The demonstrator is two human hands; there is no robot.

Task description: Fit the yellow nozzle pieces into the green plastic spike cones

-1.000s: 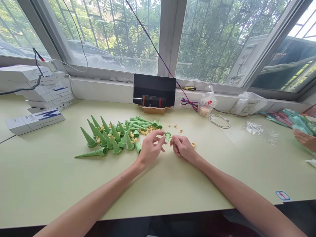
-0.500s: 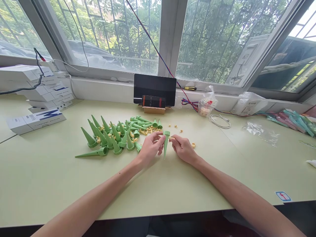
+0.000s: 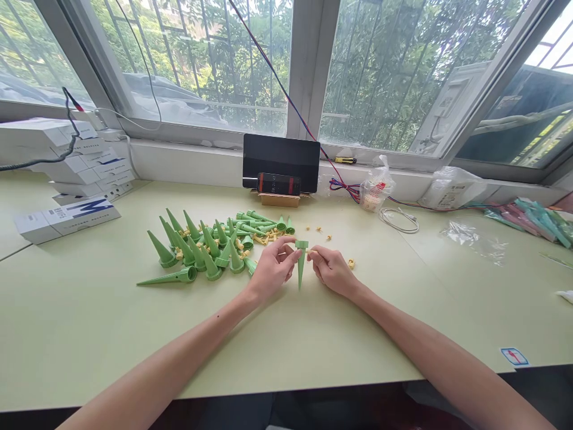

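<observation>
Between the fingertips of my left hand (image 3: 274, 263) is a green plastic plant watering spike (image 3: 301, 266), its wide collar up and its tip pointing down. My right hand (image 3: 332, 269) is closed in a pinch on a small yellow plastic piece (image 3: 308, 252), which meets the spike's side just below the collar. Whether it sits in a hole there I cannot tell. To the left of my hands lies a pile of green spikes (image 3: 197, 251), several standing on their wide ends and others lying down, with yellow pieces (image 3: 268, 237) mixed among them.
A few loose yellow pieces (image 3: 351, 263) lie right of my hands. At the back, a phone (image 3: 280, 184) leans against a dark tablet (image 3: 281, 156). White boxes (image 3: 67, 220) stack at the left. A plastic bag (image 3: 376, 188), a white cable (image 3: 398, 220) and clear wrapping (image 3: 474, 239) lie rightward.
The spike has tilted slightly and dropped a little in my left fingers. My right hand keeps the yellow piece at its side, nearly unmoved.
</observation>
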